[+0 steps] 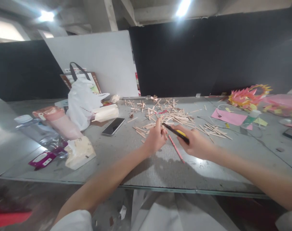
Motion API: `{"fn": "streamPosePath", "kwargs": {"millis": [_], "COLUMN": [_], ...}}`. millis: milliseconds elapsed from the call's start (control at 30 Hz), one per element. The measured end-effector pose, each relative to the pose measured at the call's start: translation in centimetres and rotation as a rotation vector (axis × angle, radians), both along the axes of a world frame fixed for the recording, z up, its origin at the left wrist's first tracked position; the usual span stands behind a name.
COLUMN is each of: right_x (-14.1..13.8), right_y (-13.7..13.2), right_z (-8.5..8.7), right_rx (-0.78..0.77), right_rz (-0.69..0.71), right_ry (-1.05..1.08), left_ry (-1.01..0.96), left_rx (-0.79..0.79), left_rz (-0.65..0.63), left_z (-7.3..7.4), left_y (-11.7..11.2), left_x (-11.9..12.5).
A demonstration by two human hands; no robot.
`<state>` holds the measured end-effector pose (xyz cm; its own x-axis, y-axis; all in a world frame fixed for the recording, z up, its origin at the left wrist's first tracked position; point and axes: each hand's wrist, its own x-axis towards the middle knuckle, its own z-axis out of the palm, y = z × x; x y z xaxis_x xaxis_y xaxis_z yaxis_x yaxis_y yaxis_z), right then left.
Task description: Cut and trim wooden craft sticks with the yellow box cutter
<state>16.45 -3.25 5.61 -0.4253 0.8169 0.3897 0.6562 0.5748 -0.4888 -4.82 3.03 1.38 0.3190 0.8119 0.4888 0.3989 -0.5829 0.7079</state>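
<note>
My right hand [195,142] is closed around a black and yellow utility knife [176,132], its tip pointing left toward my other hand. My left hand [156,136] is pinched on a small wooden stick [161,121] held upright at the knife's tip. A pink pencil [176,148] lies on the grey table [136,160] just under both hands. Behind them spreads a heap of loose wooden sticks [174,117] and several small stick crosses [149,112].
A black phone [113,126] lies left of the hands. Further left are a white plastic bag [82,104], a pink bottle [59,122], a clear bottle [38,131] and packets. Pink paper [230,117] and a spiky paper craft [247,96] sit right; another phone [291,133] far right.
</note>
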Motion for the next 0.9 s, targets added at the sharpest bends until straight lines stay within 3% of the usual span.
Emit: {"fn": "streamPosePath", "kwargs": {"millis": [100,300,367,433,700,800,900], "right_x": [0.3,-0.7,-0.9,-0.9,0.1,0.6,0.6], "right_y": [0.5,0.3,0.4,0.6,1.5,2.0,2.2], "right_z": [0.5,-3.6,-4.1,-3.5,1.5,2.0,1.5], "right_rx": [-0.014,-0.058,-0.063,-0.059,-0.052,-0.066,-0.070], "right_rz": [0.033,0.011,0.006,0.009,0.051,0.074,0.097], "right_ry": [0.019,0.098,0.101,0.090,-0.018,-0.078,-0.075], "left_ry": [-0.006,0.006,0.005,-0.010,-0.055,-0.031,-0.027], "left_rx": [-0.015,-0.009,-0.006,-0.024,-0.116,-0.181,-0.199], "left_rz": [0.006,0.006,0.000,0.003,-0.004,-0.018,-0.011], "left_z": [-0.2,-0.4,-0.4,-0.3,-0.3,-0.8,-1.0], "left_y": [0.3,0.7,0.8,0.8,0.7,0.8,0.9], "left_x": [0.0,0.0,0.1,0.1,0.3,0.3,0.3]}}
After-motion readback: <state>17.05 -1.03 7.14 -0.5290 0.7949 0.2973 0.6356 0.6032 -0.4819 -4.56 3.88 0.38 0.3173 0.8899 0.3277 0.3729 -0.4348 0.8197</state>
